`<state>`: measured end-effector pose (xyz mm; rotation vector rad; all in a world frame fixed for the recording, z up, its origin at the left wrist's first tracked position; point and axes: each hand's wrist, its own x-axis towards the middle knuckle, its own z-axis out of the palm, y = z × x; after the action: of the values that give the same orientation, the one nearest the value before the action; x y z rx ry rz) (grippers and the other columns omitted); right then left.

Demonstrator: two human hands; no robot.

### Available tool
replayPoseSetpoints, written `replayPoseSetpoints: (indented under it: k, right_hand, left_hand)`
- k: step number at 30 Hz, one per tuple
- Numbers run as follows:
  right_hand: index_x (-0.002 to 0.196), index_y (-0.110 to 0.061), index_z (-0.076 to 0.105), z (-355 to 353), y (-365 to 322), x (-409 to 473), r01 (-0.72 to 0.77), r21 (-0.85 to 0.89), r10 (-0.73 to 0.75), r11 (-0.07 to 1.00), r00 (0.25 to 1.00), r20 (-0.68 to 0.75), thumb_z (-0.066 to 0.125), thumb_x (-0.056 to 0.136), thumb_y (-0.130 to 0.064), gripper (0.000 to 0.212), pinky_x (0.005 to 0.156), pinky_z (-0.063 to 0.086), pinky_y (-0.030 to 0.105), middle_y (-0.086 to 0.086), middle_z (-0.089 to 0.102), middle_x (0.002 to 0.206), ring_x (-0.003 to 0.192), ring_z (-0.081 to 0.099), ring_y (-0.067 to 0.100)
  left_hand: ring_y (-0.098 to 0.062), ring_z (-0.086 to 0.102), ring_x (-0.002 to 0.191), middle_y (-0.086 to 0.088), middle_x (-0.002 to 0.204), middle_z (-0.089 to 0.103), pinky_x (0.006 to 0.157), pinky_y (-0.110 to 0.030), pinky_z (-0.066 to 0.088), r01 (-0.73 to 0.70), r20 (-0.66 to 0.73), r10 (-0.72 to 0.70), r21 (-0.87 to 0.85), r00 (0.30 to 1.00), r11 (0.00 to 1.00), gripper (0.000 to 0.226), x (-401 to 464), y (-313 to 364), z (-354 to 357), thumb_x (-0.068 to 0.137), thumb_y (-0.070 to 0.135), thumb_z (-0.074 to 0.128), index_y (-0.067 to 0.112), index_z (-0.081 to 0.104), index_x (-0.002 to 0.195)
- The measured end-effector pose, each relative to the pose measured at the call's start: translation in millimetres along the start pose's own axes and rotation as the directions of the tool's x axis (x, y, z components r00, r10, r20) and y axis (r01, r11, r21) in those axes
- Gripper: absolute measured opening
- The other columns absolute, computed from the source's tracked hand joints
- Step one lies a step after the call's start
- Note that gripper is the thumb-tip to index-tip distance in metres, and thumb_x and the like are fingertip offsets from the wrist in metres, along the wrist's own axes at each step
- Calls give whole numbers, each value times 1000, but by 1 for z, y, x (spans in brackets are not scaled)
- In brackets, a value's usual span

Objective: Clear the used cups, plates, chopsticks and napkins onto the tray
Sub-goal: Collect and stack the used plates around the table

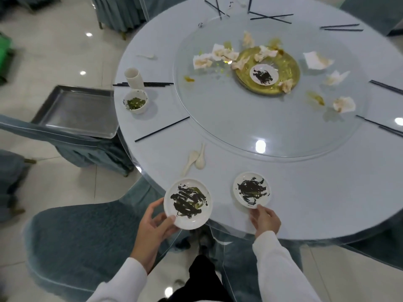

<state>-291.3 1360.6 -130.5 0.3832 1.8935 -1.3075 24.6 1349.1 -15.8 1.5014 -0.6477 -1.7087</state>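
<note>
Head view, counts: 3 small white plates, 1 cup, 1 bowl, 3 spoons, 1 tray, several crumpled napkins, black chopsticks scattered round the rim

My left hand [152,223] grips the left plate [188,203] at lower centre, thumb on its near rim, fingers curled under; the plate overhangs the edge of the table [305,192]. My right hand [265,221] pinches the near edge of the right plate [251,190], which sits flat on the table. Both plates are smeared with dark sauce. Third plate [263,74], same smears, sits on the gold dish [270,73] at upper centre, on the glass turntable [239,118]

Tray [76,110], bare metal, rests on a covered chair [65,144] at middle left, just beside the table edge

Cup [133,77] lies tilted across a bunch of chopsticks [152,84] at upper left; bowl [135,101] with green residue just below it. One chopstick [162,129] lies diagonally on its own. Two spoons [196,159] touch each other just above the left plate; a third spoon [147,56] is further up. Stained napkins [218,55] cluster around the gold dish, with more to the right

Another covered chair [82,236] stands at lower left, under my left arm
</note>
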Motion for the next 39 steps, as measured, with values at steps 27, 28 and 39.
replayPoseSetpoints:
  k: [27,28,39]
  right_hand:
    - [109,-26,78,19,-5,-167,444,-62,-348,894,776,526,78,95,-22,14,67,61,24,0,82,96,86,79,19]
    - [108,-28,79,20,-2,-172,473,-78,-365,877,764,532,78,95,-23,14,66,61,23,-2,82,97,87,79,16]
    - [116,-32,81,16,18,-205,518,-82,-378,851,714,590,71,100,-28,19,83,64,33,-10,80,113,102,76,14]
  left_hand:
    - [-32,76,107,-17,112,78,82,-38,64,-93,140,114,-145,984,985,51,-20,5,-30,90,7,79,31,64,133]
    - [-33,76,108,-18,113,78,83,-39,64,-96,142,117,-149,983,984,51,-22,5,-33,91,8,79,31,64,133]
    - [-35,74,112,-18,121,76,89,-44,63,-82,219,115,-153,969,985,53,-37,0,-57,91,9,80,32,62,135]
